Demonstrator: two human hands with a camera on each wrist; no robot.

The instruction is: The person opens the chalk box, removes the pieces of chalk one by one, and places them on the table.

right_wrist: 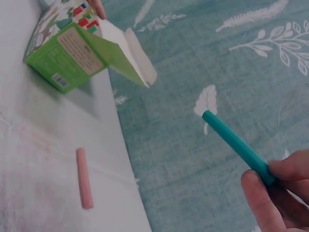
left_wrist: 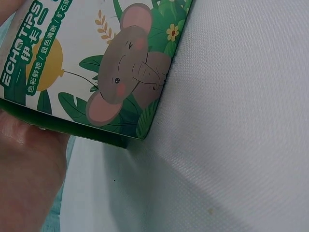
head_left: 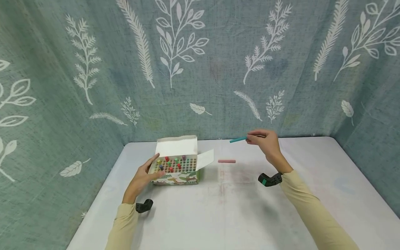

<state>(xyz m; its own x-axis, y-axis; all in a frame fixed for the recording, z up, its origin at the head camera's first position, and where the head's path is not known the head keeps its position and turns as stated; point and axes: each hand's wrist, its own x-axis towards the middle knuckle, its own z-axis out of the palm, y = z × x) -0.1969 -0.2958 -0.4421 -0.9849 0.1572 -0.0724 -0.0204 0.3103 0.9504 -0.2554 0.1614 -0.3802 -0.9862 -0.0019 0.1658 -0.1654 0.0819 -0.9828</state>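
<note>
While my left hand (head_left: 142, 177) gripped the chalk box (head_left: 176, 166) near the desk's back edge, my right hand (head_left: 265, 142) pinched the teal chalk (head_left: 238, 140) aloft; best kept level, lightly held.

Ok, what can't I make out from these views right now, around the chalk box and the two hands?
- Left hand: head view shows it against the chalk box, but the box hides its fingertips; left wrist view cuts it off at the edge.
- Chalk count in the box: too small in the head view.
- Right hand: its far end of the teal chalk is covered by fingers.
- Pink chalk: any wear is too small to tell.
</note>
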